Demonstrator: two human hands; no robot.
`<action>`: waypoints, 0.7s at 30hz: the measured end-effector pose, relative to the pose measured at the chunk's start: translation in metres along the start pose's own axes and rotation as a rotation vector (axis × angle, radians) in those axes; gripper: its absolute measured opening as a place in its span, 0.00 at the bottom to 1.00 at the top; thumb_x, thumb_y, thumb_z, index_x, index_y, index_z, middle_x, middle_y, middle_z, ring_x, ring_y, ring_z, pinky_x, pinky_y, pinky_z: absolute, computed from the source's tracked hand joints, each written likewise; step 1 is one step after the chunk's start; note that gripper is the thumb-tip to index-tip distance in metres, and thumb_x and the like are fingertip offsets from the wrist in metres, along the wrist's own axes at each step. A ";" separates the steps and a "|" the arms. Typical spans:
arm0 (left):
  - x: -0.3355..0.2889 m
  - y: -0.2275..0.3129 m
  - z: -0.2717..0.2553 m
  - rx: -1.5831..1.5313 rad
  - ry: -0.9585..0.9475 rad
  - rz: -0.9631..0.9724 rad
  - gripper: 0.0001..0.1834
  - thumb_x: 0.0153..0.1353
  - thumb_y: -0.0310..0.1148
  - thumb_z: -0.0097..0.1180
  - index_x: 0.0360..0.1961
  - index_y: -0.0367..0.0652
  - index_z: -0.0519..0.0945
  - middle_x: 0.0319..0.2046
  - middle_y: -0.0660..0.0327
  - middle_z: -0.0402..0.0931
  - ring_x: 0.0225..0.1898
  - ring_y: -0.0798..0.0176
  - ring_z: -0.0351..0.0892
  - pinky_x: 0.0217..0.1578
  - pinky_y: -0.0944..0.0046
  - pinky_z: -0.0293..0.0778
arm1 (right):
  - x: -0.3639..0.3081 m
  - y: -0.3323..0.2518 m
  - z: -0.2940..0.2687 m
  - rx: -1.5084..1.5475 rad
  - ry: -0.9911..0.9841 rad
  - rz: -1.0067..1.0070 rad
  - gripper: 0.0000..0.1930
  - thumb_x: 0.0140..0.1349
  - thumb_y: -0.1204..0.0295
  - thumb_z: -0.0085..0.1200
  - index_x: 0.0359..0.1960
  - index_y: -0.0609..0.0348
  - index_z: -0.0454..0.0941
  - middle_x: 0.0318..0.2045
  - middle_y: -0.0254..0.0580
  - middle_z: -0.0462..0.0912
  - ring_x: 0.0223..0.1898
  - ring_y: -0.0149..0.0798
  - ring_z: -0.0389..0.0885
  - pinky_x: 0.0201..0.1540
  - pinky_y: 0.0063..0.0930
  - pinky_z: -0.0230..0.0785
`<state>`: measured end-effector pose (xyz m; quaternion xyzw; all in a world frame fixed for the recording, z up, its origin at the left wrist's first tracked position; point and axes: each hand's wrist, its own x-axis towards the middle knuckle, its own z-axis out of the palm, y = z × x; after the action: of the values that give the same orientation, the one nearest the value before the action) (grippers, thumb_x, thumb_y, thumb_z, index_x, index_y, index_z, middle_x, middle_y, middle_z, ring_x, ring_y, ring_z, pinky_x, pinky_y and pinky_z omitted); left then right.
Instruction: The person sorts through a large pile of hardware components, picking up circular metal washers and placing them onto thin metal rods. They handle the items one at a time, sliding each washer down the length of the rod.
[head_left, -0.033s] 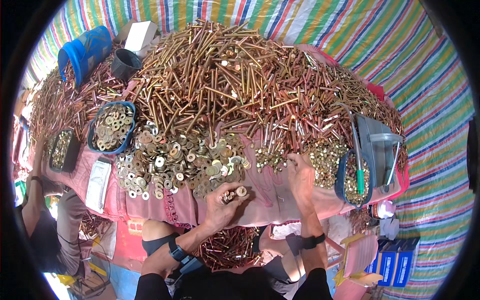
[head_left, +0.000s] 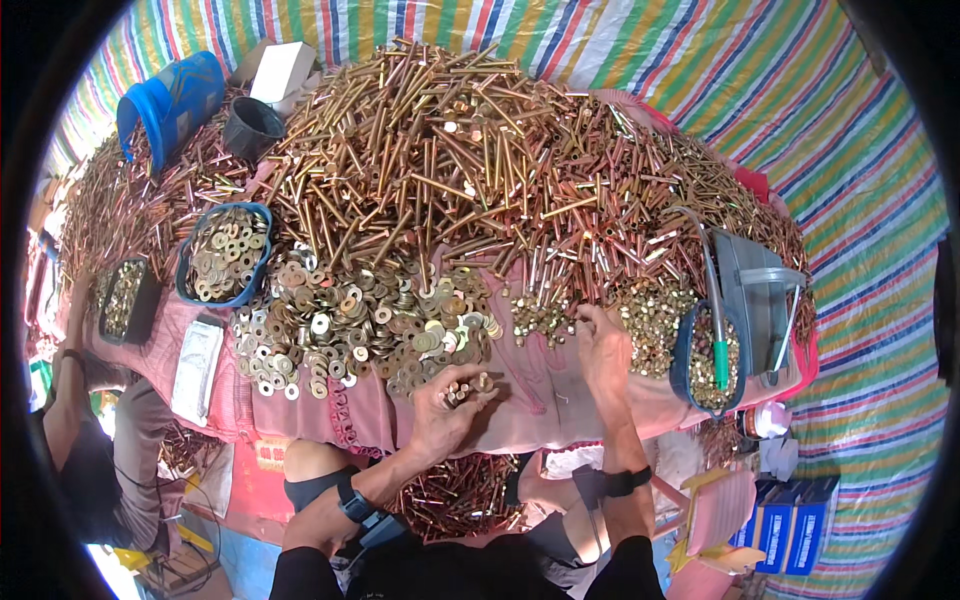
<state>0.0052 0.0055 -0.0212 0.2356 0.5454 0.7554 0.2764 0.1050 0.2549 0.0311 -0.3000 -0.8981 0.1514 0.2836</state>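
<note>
Holding a small bunch of bolts (head_left: 465,388), the left hand (head_left: 445,408) has its fingers curled tight around them, over the near edge of the pink cloth (head_left: 545,425). The right hand (head_left: 603,350) reaches to small round nuts (head_left: 655,325); its fingers are bent with the tips close together, but I cannot tell if they pinch one. Flat rings (head_left: 380,315) lie in a pile left of the hands. A big heap of long bolts (head_left: 430,150) fills the far side and blocks the way there. On the right, a blue tub (head_left: 682,352) of nuts, with a green stick (head_left: 720,362) in it, and a gray bin (head_left: 738,275) crowd the space. A ring-filled tub (head_left: 268,262) and a silver packet (head_left: 197,370) sit on the left.
</note>
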 end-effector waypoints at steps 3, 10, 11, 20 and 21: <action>0.000 0.003 0.000 -0.031 0.010 0.005 0.21 0.60 0.18 0.67 0.56 0.36 0.84 0.47 0.59 0.84 0.46 0.69 0.82 0.51 0.67 0.80 | 0.005 0.004 0.003 -0.126 -0.051 0.007 0.16 0.61 0.77 0.66 0.51 0.51 0.87 0.39 0.54 0.84 0.33 0.54 0.86 0.35 0.44 0.77; 0.001 0.003 -0.004 0.119 -0.061 0.159 0.20 0.59 0.15 0.63 0.54 0.36 0.84 0.43 0.57 0.84 0.45 0.66 0.83 0.50 0.65 0.78 | 0.014 -0.001 0.014 -0.229 -0.082 -0.037 0.18 0.61 0.76 0.64 0.53 0.46 0.85 0.36 0.55 0.82 0.30 0.56 0.85 0.35 0.48 0.79; 0.001 0.003 -0.004 0.124 -0.061 0.166 0.20 0.59 0.15 0.63 0.53 0.36 0.84 0.43 0.57 0.83 0.45 0.65 0.83 0.49 0.65 0.78 | 0.014 -0.001 0.014 -0.217 -0.055 -0.055 0.16 0.61 0.76 0.65 0.51 0.46 0.86 0.36 0.53 0.82 0.31 0.54 0.85 0.35 0.46 0.78; 0.002 0.001 -0.004 0.164 -0.046 0.172 0.17 0.55 0.19 0.61 0.48 0.35 0.84 0.40 0.54 0.82 0.42 0.59 0.83 0.47 0.62 0.77 | 0.001 -0.020 0.001 0.919 -0.004 0.239 0.08 0.73 0.72 0.61 0.48 0.62 0.78 0.37 0.43 0.84 0.30 0.34 0.83 0.34 0.27 0.77; 0.002 0.000 -0.004 0.125 -0.049 0.172 0.17 0.55 0.19 0.61 0.48 0.34 0.84 0.40 0.54 0.82 0.42 0.58 0.83 0.46 0.62 0.77 | -0.002 -0.022 -0.008 1.021 -0.065 0.344 0.08 0.74 0.72 0.60 0.48 0.63 0.77 0.38 0.42 0.85 0.31 0.32 0.83 0.34 0.25 0.76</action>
<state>0.0009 0.0044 -0.0219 0.3166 0.5622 0.7350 0.2085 0.1013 0.2374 0.0462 -0.2620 -0.6565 0.6222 0.3364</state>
